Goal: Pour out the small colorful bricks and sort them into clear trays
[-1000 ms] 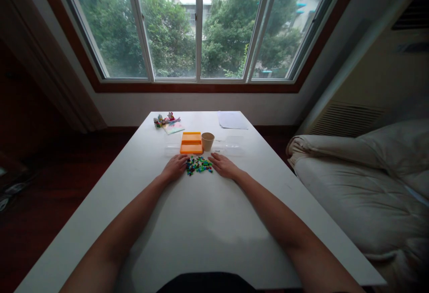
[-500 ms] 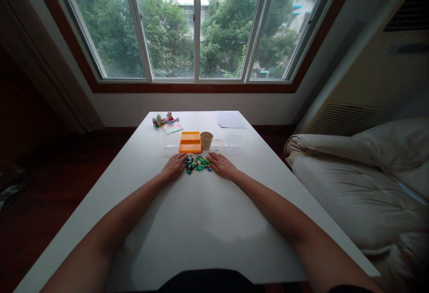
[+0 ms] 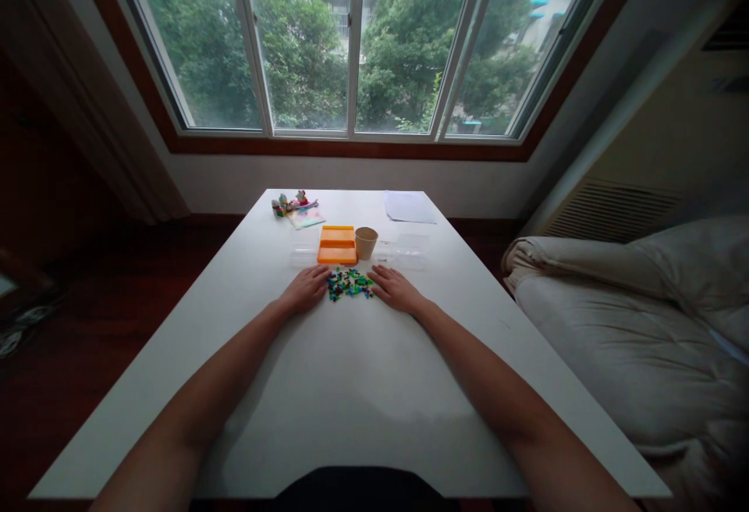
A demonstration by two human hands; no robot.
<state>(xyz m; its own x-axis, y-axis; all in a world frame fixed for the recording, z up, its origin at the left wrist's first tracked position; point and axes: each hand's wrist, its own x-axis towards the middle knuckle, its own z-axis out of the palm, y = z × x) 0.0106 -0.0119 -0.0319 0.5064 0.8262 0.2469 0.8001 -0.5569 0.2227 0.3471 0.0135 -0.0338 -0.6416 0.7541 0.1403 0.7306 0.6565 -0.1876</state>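
A loose pile of small green, blue and dark pieces [image 3: 349, 282] lies on the white table [image 3: 351, 387]. My left hand [image 3: 307, 288] rests flat at the pile's left edge, holding nothing. On the pile's right side lies my right hand [image 3: 395, 288], palm down with its fingers apart and nothing in them. Just behind the pile is an orange tray [image 3: 338, 256] with a raised divider. A brown paper cup [image 3: 366, 242] stands upright against the tray's right side.
Clear plastic boxes [image 3: 406, 249] lie right of the cup, another left of the tray. Small figurines [image 3: 282, 204] and a colourful sheet [image 3: 307, 218] sit at the back left. White papers [image 3: 408, 207] lie at the back right. A beige sofa [image 3: 614, 325] stands right of the table.
The whole view has shifted slightly. My right hand has moved a little away from the pile, with its fingers a bit more spread. My left hand stays beside the pieces.
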